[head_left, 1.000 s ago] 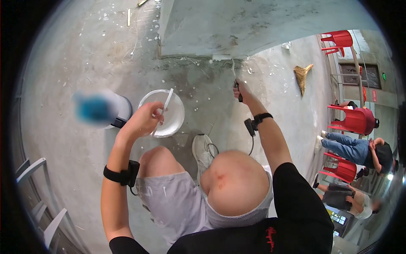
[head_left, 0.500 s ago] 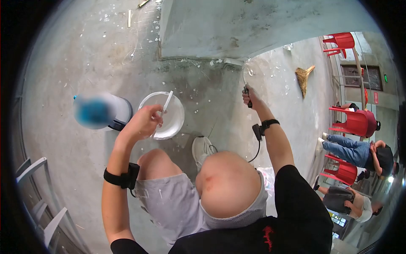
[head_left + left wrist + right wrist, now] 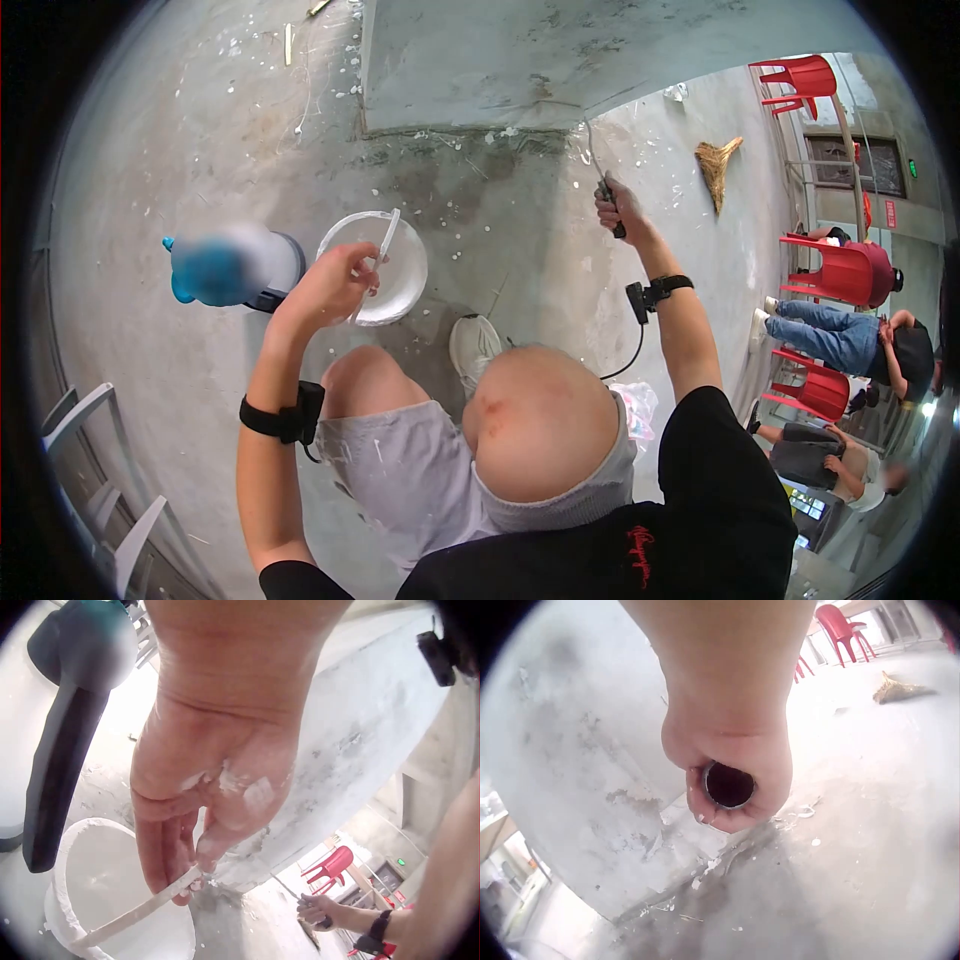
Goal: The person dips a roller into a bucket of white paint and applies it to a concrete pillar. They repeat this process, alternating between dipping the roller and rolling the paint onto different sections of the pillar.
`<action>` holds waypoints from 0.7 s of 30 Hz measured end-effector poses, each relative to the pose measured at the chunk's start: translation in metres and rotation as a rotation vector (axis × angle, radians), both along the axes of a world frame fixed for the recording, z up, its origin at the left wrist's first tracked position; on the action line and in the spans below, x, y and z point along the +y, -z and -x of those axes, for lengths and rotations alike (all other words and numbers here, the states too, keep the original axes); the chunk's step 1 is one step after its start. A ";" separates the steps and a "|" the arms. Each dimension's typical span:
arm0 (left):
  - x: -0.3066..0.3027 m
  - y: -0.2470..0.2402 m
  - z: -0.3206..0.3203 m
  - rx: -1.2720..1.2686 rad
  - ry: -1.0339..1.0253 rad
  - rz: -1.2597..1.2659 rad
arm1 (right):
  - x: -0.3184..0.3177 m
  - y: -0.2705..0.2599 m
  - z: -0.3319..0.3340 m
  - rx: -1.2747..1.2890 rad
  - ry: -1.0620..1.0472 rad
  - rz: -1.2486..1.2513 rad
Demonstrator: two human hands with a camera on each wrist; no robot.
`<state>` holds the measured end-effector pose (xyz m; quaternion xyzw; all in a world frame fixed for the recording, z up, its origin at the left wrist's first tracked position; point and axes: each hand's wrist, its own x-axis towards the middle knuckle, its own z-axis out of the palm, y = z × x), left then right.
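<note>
My left hand (image 3: 340,283) grips the white handle (image 3: 389,235) of a white bucket (image 3: 420,268), whose inside is coated with a pale paste. White smears mark the palm in the left wrist view. My right hand (image 3: 622,207) is wrapped round the dark handle (image 3: 612,205) of a trowel, its thin metal neck (image 3: 594,145) reaching up to the grey wall block (image 3: 470,65). In the right wrist view the hollow end of the handle faces the camera, and the pale blade (image 3: 694,826) lies close to the wall's bottom edge, partly behind the fingers.
A blue-and-white jug-like container (image 3: 235,265) stands left of the bucket. White specks dot the concrete floor (image 3: 470,225). A straw broom head (image 3: 715,170) lies to the right, with red chairs (image 3: 835,270) and several people beyond. A grey chair (image 3: 85,410) is at far left.
My right hand has moved right with the trowel, along the bottom of the wall block. My left hand stays on the bucket handle, nearly unmoved.
</note>
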<state>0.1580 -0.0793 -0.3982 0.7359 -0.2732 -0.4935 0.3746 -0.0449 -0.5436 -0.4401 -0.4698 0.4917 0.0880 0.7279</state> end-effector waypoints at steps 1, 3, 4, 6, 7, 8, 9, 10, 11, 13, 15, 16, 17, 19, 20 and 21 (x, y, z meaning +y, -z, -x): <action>0.001 0.003 0.000 -0.011 0.006 0.018 | -0.002 -0.003 0.000 0.035 -0.024 0.048; 0.000 0.004 -0.001 -0.022 0.015 0.037 | -0.006 0.006 -0.004 0.089 -0.057 0.094; -0.001 0.001 -0.001 -0.005 0.008 0.017 | -0.005 0.019 -0.009 0.089 -0.053 0.095; -0.003 0.000 0.001 0.009 0.007 0.003 | 0.000 0.047 -0.018 0.088 -0.004 -0.004; -0.002 0.001 0.002 0.010 0.011 -0.008 | 0.004 0.062 -0.023 0.088 0.046 -0.052; -0.002 0.001 0.001 0.009 0.013 -0.020 | 0.005 0.076 -0.028 0.086 0.094 -0.102; -0.002 0.000 -0.001 0.004 0.010 -0.021 | 0.009 0.079 -0.029 0.074 0.112 -0.126; -0.002 -0.003 -0.001 -0.001 0.013 -0.023 | 0.008 0.078 -0.026 0.074 0.111 -0.128; -0.001 -0.004 -0.001 -0.004 0.017 -0.026 | 0.006 0.074 -0.020 0.066 0.080 -0.134; -0.001 -0.005 -0.002 -0.001 0.006 -0.031 | 0.002 0.051 -0.016 0.054 0.036 -0.134; -0.002 -0.004 -0.002 0.007 0.007 -0.035 | -0.006 0.023 -0.005 0.055 -0.022 -0.042; -0.002 -0.001 -0.002 0.001 0.012 -0.021 | -0.009 0.016 -0.005 0.058 -0.020 -0.039; -0.003 0.001 -0.002 -0.005 0.020 -0.007 | -0.011 0.010 -0.004 0.063 -0.041 -0.008; -0.004 0.001 -0.001 0.007 0.018 -0.005 | -0.017 0.015 -0.002 0.113 -0.080 0.064; -0.007 0.000 -0.002 0.013 0.016 -0.001 | -0.019 0.026 -0.006 0.153 -0.096 0.046; -0.012 -0.002 -0.002 0.006 0.048 0.010 | -0.006 0.030 -0.011 0.126 -0.039 0.063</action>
